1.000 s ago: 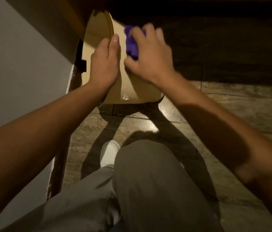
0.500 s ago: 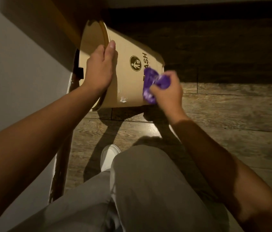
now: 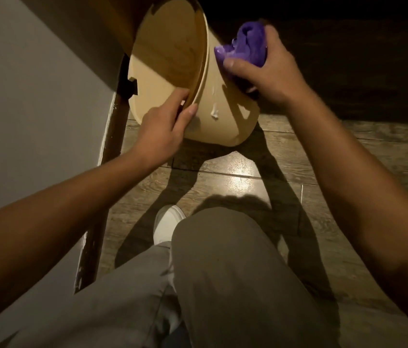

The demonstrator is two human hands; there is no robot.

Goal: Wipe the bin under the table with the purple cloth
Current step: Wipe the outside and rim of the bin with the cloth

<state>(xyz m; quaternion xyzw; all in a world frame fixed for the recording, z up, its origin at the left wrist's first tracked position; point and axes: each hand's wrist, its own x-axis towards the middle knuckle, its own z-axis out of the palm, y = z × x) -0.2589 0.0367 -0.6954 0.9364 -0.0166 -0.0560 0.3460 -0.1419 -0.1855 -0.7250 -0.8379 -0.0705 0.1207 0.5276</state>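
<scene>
No readable text on bin [image 3: 225,116].

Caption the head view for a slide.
Left hand grips the tilted beige bin by its rim while the right hand presses the purple cloth against its outer wall.

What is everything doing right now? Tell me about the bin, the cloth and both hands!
Bin: tipped over on its side, mouth facing the wall, white smears on its outside.
Cloth: purple, bunched up, pressed on the bin's outer side.
Left hand: grip on the bin's rim, fingers inside, thumb outside.
Right hand: closed around the cloth.
Floor: wood planks, shiny under the light.
</scene>
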